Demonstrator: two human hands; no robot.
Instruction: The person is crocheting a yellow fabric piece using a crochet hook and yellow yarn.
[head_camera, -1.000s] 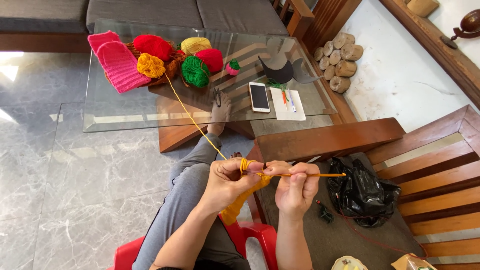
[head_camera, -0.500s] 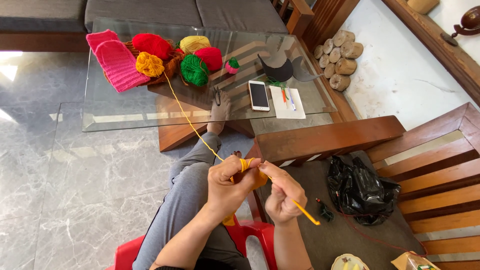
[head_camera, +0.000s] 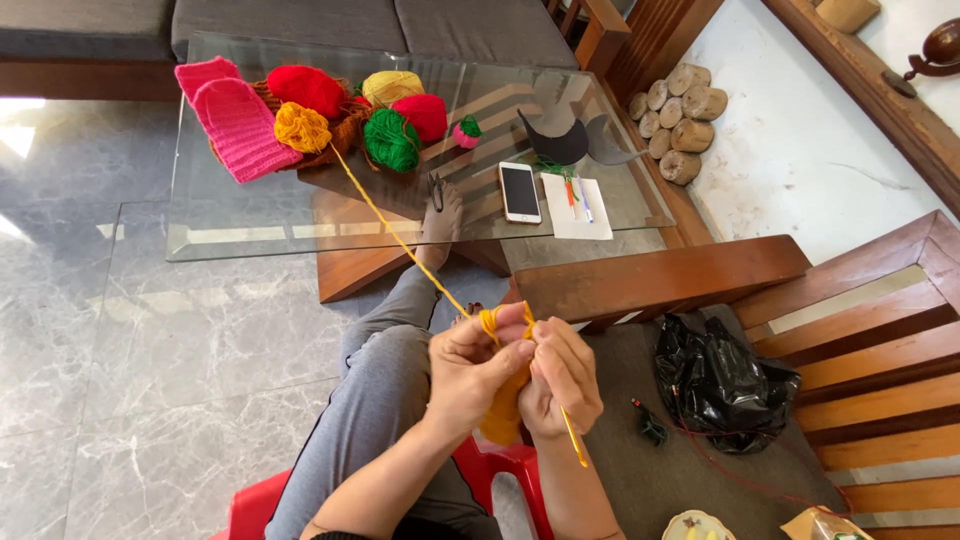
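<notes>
My left hand (head_camera: 470, 368) pinches a piece of orange-yellow crochet work (head_camera: 503, 412) that hangs between both hands. My right hand (head_camera: 562, 375) grips a yellow crochet hook (head_camera: 573, 440), its free end pointing down and to the right. A yellow yarn strand (head_camera: 390, 228) runs taut from the work up to an orange-yellow yarn ball (head_camera: 301, 127) on the glass table (head_camera: 250, 215). Both hands are close together above my lap, next to the wooden armrest (head_camera: 660, 280).
On the glass table lie a pink knitted piece (head_camera: 232, 118), red, yellow and green yarn balls (head_camera: 390, 140), scissors (head_camera: 437, 190), a phone (head_camera: 519, 191) and paper with pens (head_camera: 578, 205). A black plastic bag (head_camera: 722, 382) sits on the seat at right. My foot rests under the table.
The right hand has turned the hook from pointing sideways to pointing down and right, and moved tight against the left hand. The head view has shifted slightly.
</notes>
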